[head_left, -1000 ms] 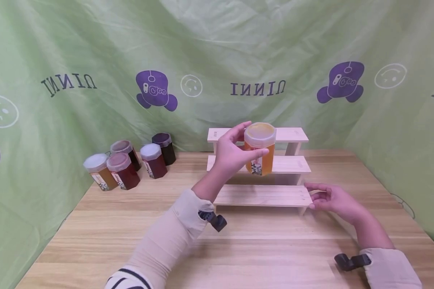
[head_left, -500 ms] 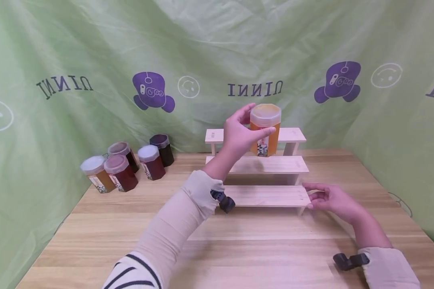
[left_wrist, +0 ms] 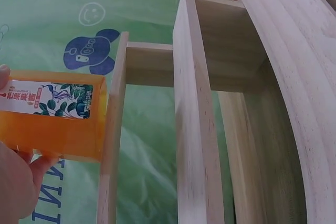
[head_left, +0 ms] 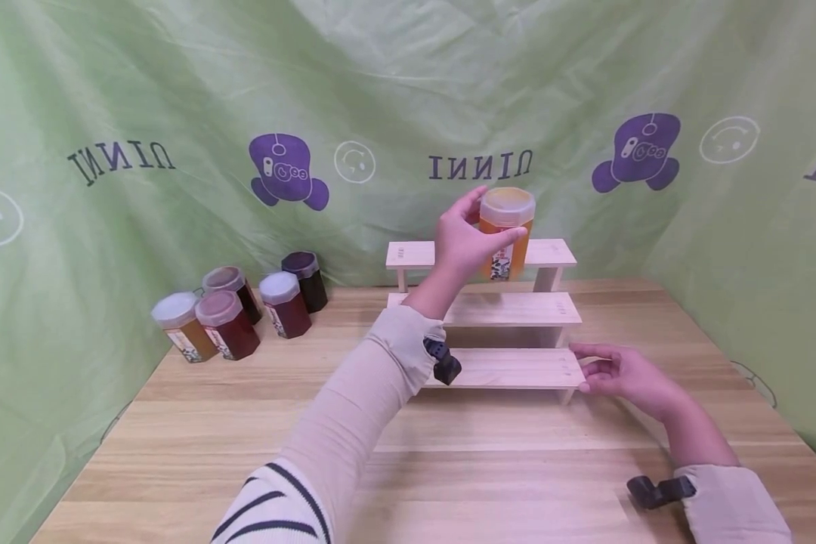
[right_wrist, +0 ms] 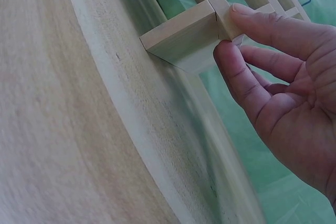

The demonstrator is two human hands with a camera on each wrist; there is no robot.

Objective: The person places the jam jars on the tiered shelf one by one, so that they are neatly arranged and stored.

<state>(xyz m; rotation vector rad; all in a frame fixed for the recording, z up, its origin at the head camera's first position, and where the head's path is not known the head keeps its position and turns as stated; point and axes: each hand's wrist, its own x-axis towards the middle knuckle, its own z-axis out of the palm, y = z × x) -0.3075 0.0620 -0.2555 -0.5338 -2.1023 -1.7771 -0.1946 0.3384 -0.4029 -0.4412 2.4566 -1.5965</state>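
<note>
My left hand (head_left: pixel 464 243) grips an orange jam jar (head_left: pixel 505 249) with a pale translucent lid, thumb across its front and fingers round the far side. The jar stands upright at the top step of a three-step wooden display stand (head_left: pixel 510 306). In the left wrist view the base of the jar (left_wrist: pixel 63 129) is right by the top board's edge; whether they touch I cannot tell. My right hand (head_left: pixel 629 381) pinches the right end of the lowest board; in the right wrist view the thumb (right_wrist: pixel 262 22) and index finger lie on opposite sides of its corner.
At the left of the wooden table (head_left: pixel 245 438) several lidded jars stand grouped: an amber jar (head_left: pixel 187 336), a red jar (head_left: pixel 231 332), a dark red jar (head_left: pixel 289 313) and near-black ones behind. A green printed curtain (head_left: pixel 408 83) hangs behind and at both sides.
My left hand has raised the orange jam jar from in front of the middle step to the top step, moving slightly right and away. My right hand stays at the lowest board.
</note>
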